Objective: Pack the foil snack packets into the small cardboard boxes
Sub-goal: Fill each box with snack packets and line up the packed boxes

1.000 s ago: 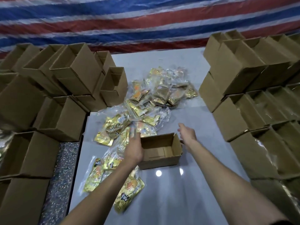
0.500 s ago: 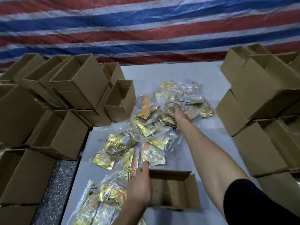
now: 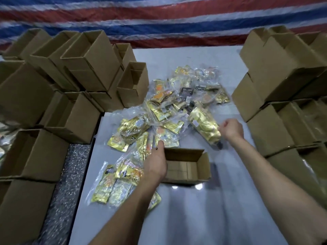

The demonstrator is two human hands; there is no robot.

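**Right hand (image 3: 231, 129) clamps a gold packet; left hand (image 3: 155, 163) steadies the open box**

The right hand is curled into a fist around the near right edge of a gold foil packet (image 3: 205, 128), which lies tilted, its far end towards the pile and its near end just beyond the box's far right corner. The left hand lies against the left end of a small cardboard box (image 3: 187, 167). Its fingers reach fairly straight forward along that wall towards the packets; whether the thumb hooks inside cannot be told.

The box stands open-topped on the white tabletop (image 3: 194, 214), flaps raised, with only its bare bottom showing inside.

Beyond the box, a loose pile of foil snack packets (image 3: 166, 106) in clear plastic bags spreads across the middle of the tabletop. More bagged packets (image 3: 113, 184) lie to the left of the left forearm, partly under it.

Stacks of open cardboard boxes rise on both sides: one stack on the left (image 3: 79, 76), another on the right (image 3: 283, 85). A speckled surface (image 3: 62, 188) shows beside the tabletop's left edge. A red, white and blue striped tarp (image 3: 159, 20) hangs behind.
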